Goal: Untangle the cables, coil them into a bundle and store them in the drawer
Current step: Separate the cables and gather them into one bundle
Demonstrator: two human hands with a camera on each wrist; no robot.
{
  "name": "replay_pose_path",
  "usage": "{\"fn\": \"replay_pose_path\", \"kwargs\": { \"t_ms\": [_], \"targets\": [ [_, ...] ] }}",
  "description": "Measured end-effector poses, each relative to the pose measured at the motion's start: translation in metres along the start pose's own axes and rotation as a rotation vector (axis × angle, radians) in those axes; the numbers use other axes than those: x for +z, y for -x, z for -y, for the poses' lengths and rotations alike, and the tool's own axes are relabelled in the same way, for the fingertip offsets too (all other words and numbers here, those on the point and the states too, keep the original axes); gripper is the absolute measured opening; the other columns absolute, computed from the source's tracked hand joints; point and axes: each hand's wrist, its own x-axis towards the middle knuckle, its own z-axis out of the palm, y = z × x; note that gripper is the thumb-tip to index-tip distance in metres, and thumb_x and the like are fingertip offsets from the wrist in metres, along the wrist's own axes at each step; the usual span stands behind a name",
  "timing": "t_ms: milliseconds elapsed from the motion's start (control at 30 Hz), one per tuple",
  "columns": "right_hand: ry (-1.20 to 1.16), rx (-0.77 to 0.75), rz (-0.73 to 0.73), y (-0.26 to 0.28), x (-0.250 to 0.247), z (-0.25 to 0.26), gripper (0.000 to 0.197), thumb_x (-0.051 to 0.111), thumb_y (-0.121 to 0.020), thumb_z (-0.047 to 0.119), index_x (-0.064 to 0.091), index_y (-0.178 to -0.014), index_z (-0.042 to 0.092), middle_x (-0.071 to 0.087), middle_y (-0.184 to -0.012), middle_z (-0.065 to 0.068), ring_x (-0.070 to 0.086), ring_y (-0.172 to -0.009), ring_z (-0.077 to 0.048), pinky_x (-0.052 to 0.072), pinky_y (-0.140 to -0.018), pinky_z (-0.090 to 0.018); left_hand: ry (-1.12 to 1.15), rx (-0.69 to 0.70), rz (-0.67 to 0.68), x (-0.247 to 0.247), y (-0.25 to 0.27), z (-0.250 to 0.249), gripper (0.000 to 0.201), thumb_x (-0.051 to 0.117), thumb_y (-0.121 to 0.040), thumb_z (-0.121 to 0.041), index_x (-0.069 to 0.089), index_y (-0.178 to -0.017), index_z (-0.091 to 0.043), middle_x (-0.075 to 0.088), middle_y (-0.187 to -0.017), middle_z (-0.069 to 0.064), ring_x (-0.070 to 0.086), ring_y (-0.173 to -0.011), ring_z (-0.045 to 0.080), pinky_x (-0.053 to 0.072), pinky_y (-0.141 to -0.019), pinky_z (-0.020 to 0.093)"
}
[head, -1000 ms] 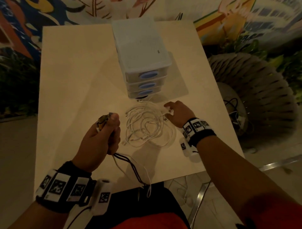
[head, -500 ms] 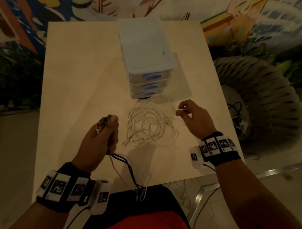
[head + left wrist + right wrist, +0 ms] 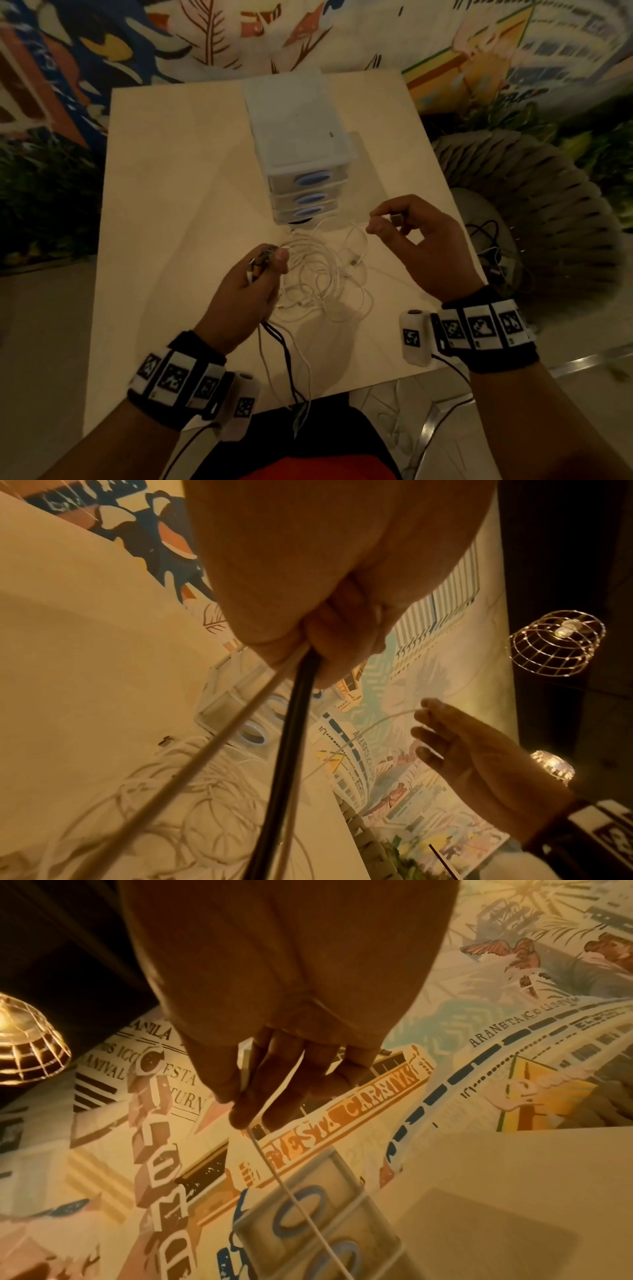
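A tangle of white cables [image 3: 322, 274] lies on the pale table [image 3: 178, 192] in front of a white three-drawer unit [image 3: 301, 144], whose drawers are closed. My left hand [image 3: 253, 287] grips several cable ends, with plugs sticking out above the thumb; a black cable [image 3: 291, 750] and white ones hang from the fist over the near table edge. My right hand [image 3: 407, 233] is raised above the table to the right of the tangle and pinches the end of one white cable [image 3: 294, 1199] by its plug, with the cable running down to the pile.
A woven round chair [image 3: 534, 212] with dark cables on its seat stands right of the table. A painted mural wall [image 3: 308, 34] runs behind. Wire-cage lamps [image 3: 556, 642] hang above. My lap sits at the near table edge.
My right hand has lifted off the table from the tangle's right side, drawing a white cable end up and to the right. The left hand keeps its grip on its cables.
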Motion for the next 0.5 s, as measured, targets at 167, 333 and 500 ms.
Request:
{"fn": "replay_pose_path", "kwargs": {
  "t_ms": [167,333,500],
  "targets": [
    [-0.026,-0.099,0.212,0.001,0.014,0.034,0.006,0.072,-0.094,0.026,0.071,-0.099,0.026,0.071,-0.090,0.010,0.066,-0.084,-0.011,0.049,-0.074,-0.024,-0.213,0.157,-0.034,0.011,-0.014,-0.015,0.027,0.076,-0.088,-0.035,0.053,-0.095,-0.023,0.038,-0.061,-0.009,0.035,-0.055,0.011,0.035,-0.054,0.021],
    [-0.060,-0.184,0.303,-0.002,0.035,0.052,0.015,0.074,-0.092,0.024,0.070,-0.106,0.024,0.069,-0.094,0.016,0.064,-0.087,-0.008,0.047,-0.075,-0.024,-0.331,0.166,0.075,0.015,-0.030,-0.016,0.031,0.051,-0.085,-0.053,0.065,-0.107,-0.036,0.069,-0.100,-0.016,0.065,-0.092,0.004,0.050,-0.079,0.025],
    [-0.150,0.001,0.310,-0.005,0.050,0.023,0.065,0.082,-0.082,0.035,0.047,-0.137,0.033,0.063,-0.080,0.007,0.065,-0.076,-0.017,0.053,-0.071,-0.029,-0.131,0.119,0.011,0.006,-0.025,-0.019,0.020,0.048,-0.106,-0.020,0.063,-0.092,-0.021,0.061,-0.075,0.001,0.053,-0.061,0.010,0.044,-0.063,0.028]
  ]
}}
